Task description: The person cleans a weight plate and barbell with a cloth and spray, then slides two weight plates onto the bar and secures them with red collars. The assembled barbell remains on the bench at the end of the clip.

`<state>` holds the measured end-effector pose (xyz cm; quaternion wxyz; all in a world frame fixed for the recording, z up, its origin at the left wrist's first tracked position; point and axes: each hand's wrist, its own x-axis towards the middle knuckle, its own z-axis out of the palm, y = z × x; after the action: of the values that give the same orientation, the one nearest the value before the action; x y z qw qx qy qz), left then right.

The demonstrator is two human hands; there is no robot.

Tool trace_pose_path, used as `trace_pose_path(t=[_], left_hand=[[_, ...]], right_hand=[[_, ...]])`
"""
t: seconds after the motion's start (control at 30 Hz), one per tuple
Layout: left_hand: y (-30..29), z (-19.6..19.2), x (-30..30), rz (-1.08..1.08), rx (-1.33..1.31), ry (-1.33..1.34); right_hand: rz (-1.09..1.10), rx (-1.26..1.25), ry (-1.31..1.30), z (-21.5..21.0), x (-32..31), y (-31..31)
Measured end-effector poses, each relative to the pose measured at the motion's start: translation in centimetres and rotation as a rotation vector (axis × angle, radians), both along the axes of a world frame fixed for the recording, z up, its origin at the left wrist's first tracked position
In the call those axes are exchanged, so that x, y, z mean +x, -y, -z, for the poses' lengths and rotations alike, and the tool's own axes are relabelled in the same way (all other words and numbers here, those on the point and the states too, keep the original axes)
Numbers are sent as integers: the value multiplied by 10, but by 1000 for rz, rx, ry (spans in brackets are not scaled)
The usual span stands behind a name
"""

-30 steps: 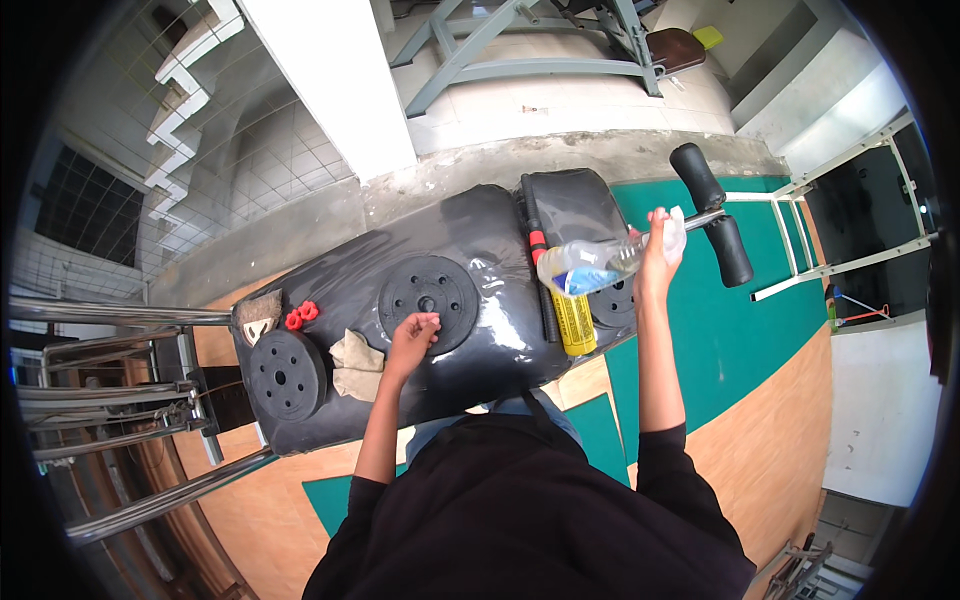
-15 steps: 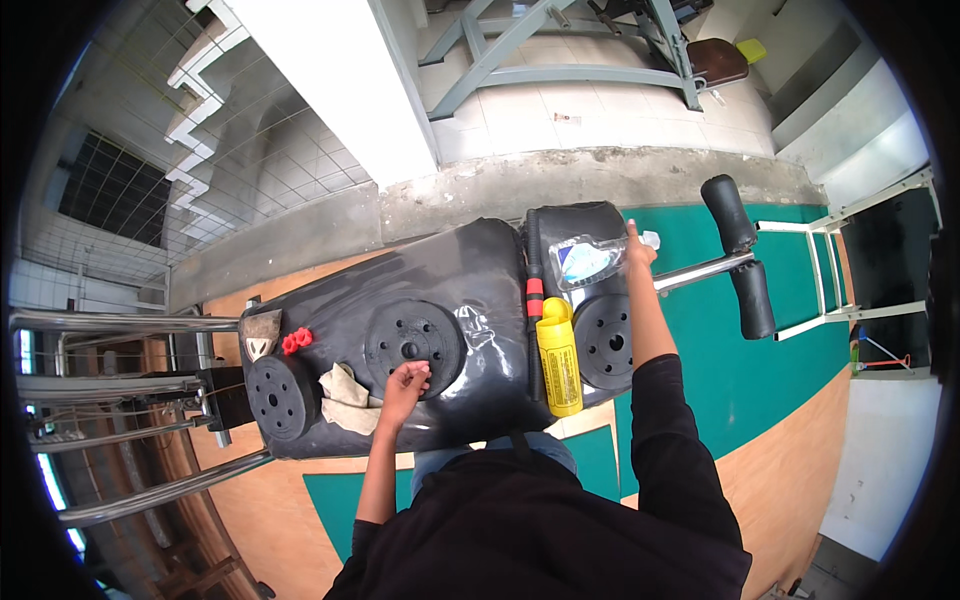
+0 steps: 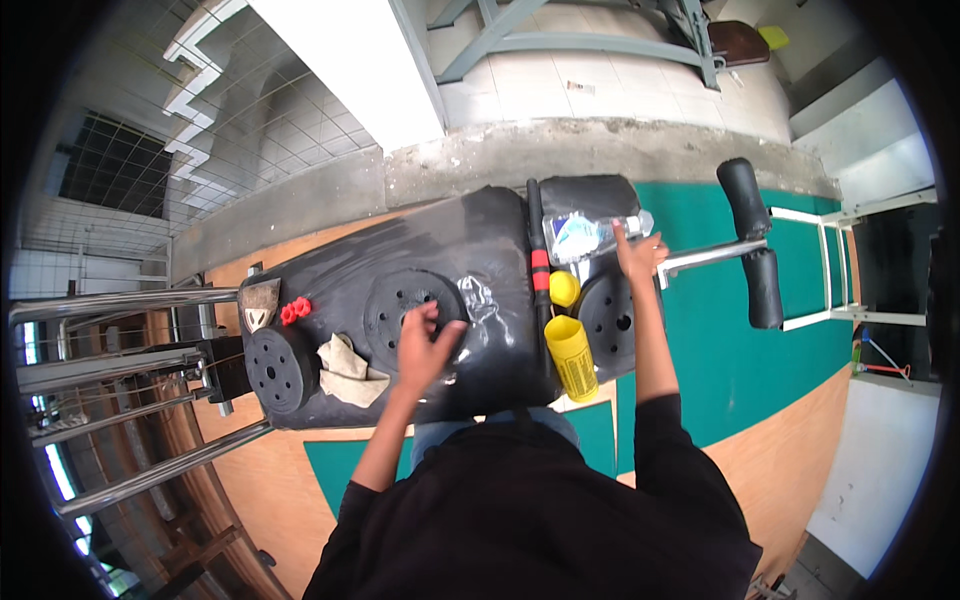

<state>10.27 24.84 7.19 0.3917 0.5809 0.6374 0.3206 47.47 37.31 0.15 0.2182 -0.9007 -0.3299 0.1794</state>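
Observation:
My left hand [image 3: 428, 350] is over a black weight plate [image 3: 385, 325] on the black padded bench [image 3: 340, 280], thumb apart from the fingers and nothing visible in it. My right hand [image 3: 637, 258] has its fingers spread beside the neck of a clear plastic bottle [image 3: 582, 236], which lies on the bench's smaller pad. Whether it touches the bottle is hard to tell. Below it, an open yellow canister [image 3: 573, 362] leans by a second plate [image 3: 606, 320], with a round yellow lid [image 3: 565, 289] at its mouth. A black bar with red bands [image 3: 541, 272] lies between the pads.
At the bench's left end are another weight plate [image 3: 277, 370], a beige cloth [image 3: 350, 372], a small red object [image 3: 296, 310] and a beige-white piece [image 3: 260, 304]. Black foam rollers [image 3: 740, 200] stick out right. A low concrete ledge [image 3: 560, 150] runs behind.
My left hand has lifted and opened from a pinch over the plate. My right hand has shifted down from the bottle's neck, fingers spreading. The canister looks tilted, its lid apart from the mouth.

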Motion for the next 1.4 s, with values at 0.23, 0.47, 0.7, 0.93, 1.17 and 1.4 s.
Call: trace_pose_path(t=[0.23,0.47,0.7,0.93,1.17,1.4], left_hand=[[25,46,140,692,326,-245],[32,62,139,829,254,-246],[28,32,145,859,23,-115],[-5,28,163,568,96,321],[-35,47,168,254,8,279],[-26,55,129,265,-129,205]], right_hand=[[-419,492,18,12,-103,204],[-315,568,-11,16,-110,217],[-507,327,-159,-33,-73,264],[-396,185,-188,-66,-63,244],[-339,239,35,-63,-49,161],[-338,58,35,-62,-51,144]])
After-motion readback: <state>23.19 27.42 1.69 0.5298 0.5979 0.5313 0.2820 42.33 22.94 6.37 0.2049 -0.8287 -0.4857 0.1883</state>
